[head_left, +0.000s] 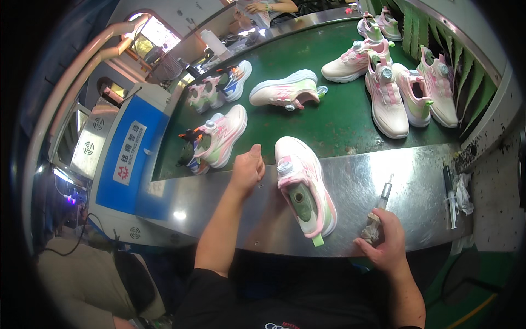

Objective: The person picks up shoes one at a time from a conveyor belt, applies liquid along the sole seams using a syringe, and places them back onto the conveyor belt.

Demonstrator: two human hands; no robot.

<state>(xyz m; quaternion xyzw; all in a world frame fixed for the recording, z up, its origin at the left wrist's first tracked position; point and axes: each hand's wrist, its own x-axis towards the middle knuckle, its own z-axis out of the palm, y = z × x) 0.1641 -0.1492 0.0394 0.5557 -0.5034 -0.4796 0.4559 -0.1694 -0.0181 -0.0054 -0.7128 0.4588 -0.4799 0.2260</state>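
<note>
Though the shoe (303,174) lies near the edge (285,253), bare metal (353,192) flanks it.

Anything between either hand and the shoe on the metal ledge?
Left hand: nothing visible, just a bare gap to the shoe. Right hand: a pale crumpled wad sits between its thumb and index finger; beyond that, bare metal ledge to the shoe.

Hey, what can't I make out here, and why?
Head view, nearest white-and-pink mesh shoe: its underside, hidden against silver metal worktop.
Head view, left hand: its palm, hidden by curled fingers.
Head view, crumpled pale wad at the right hand: its inside, hidden by folds.
Head view, far co-worker: mostly cut off by upper edge.
</note>
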